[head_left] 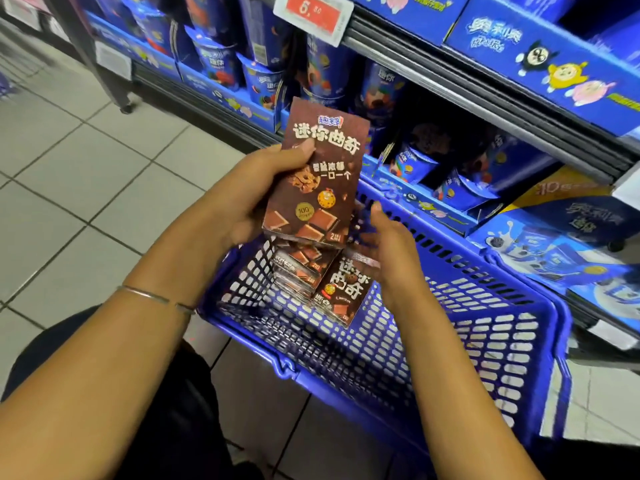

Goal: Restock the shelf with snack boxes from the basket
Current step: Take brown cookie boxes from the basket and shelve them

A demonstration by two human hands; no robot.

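My left hand (252, 192) grips a brown chocolate cookie snack box (318, 174) upright above the blue plastic basket (450, 341), thumb on its front face. My right hand (391, 244) hovers just right of the box's lower edge, fingers relaxed and holding nothing. More brown snack boxes (318, 278) lie stacked inside the basket at its far left corner, one (346, 292) leaning toward me. The shelf (485, 109) stands behind the basket, filled with blue snack packs.
A red and white price tag (313, 12) hangs on the upper shelf rail. Blue cartons (561, 244) sit on the lowest shelf at the right. Grey tiled floor (86, 174) stretches to the left. A thin bracelet (156, 299) circles my left wrist.
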